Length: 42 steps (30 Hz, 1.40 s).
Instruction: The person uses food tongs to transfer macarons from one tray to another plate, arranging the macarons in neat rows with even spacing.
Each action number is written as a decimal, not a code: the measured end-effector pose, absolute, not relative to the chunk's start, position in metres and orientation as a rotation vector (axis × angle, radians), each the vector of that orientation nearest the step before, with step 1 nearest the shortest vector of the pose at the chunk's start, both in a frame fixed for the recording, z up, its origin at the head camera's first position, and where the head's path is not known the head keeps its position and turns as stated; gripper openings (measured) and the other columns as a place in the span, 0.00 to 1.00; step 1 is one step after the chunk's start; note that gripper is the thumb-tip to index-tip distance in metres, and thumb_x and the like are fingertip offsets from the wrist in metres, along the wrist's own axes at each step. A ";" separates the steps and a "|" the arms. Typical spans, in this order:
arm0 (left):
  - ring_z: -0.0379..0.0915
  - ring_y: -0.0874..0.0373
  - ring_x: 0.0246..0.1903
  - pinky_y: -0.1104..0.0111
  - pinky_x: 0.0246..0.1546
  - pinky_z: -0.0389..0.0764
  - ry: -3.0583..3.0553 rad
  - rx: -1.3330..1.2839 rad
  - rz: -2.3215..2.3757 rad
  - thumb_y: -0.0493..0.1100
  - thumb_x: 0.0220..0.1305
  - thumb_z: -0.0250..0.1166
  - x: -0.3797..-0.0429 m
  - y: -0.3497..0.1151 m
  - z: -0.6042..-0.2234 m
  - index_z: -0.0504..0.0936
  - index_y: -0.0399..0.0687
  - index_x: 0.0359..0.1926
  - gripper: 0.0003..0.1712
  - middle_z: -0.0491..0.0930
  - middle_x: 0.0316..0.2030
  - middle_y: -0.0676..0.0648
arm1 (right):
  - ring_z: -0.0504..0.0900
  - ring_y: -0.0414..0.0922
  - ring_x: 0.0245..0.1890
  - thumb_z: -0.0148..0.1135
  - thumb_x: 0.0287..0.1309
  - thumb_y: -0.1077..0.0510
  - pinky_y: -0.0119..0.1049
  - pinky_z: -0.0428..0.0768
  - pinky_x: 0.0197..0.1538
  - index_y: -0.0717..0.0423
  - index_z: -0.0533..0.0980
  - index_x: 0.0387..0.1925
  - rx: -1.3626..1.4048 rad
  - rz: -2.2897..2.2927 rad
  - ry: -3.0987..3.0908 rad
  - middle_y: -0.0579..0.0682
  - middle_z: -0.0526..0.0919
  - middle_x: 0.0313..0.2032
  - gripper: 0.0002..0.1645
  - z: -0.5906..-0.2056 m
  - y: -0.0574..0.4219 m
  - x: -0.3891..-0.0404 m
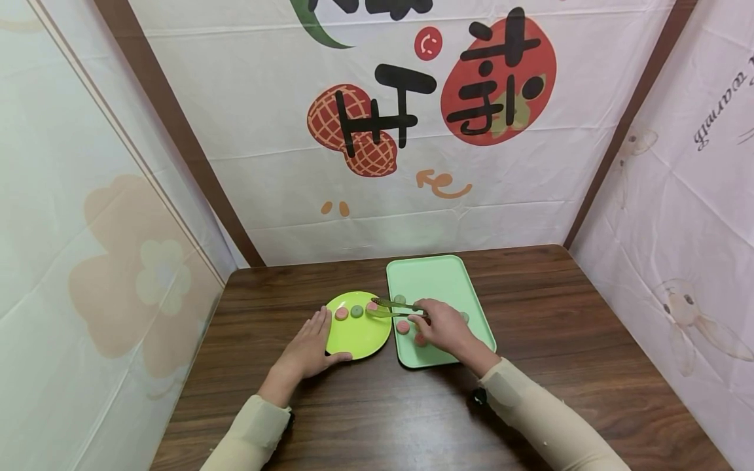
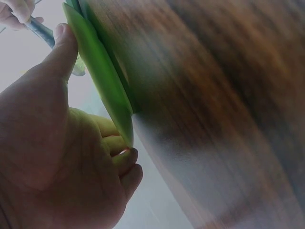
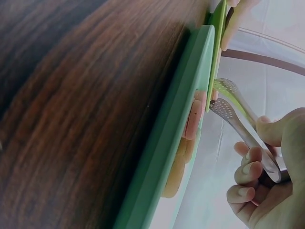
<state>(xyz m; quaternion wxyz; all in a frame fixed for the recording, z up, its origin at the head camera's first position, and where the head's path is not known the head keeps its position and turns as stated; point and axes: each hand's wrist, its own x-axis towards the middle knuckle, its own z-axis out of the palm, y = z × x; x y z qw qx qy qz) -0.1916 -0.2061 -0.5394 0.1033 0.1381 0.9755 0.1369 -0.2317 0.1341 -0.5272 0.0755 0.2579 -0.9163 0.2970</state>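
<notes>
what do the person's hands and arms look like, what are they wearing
Both the left hand and right hand are bare, with no gloves or rings showing. The left sleeve and right sleeve are long and cream, with a slightly greyer patch near each cuff. Something small and black peeks out beside each cuff, too small to identify.

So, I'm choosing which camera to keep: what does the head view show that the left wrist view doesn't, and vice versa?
Only the head view shows the cookies, the whole tray and the wall drawings. Only the left wrist view shows the left hand's palm and the plate edge-on. Both show that hand touching the plate, the right hand holding the tongs, and the table.
</notes>
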 end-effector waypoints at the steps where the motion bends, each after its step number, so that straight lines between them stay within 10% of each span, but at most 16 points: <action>1: 0.41 0.35 0.84 0.45 0.83 0.50 2.878 0.409 0.404 0.74 0.69 0.65 -0.192 -0.206 -0.539 0.46 0.28 0.84 0.68 0.42 0.84 0.29 | 0.87 0.45 0.34 0.70 0.74 0.52 0.46 0.86 0.37 0.62 0.85 0.55 0.774 0.882 -2.746 0.52 0.88 0.41 0.18 -0.527 0.134 -0.232; 42: 0.40 0.35 0.84 0.46 0.84 0.49 2.875 0.419 0.412 0.74 0.69 0.65 -0.193 -0.207 -0.542 0.46 0.28 0.84 0.68 0.42 0.84 0.29 | 0.85 0.44 0.33 0.70 0.73 0.49 0.46 0.86 0.35 0.59 0.85 0.52 0.798 0.694 -2.756 0.51 0.87 0.38 0.18 -0.527 0.128 -0.234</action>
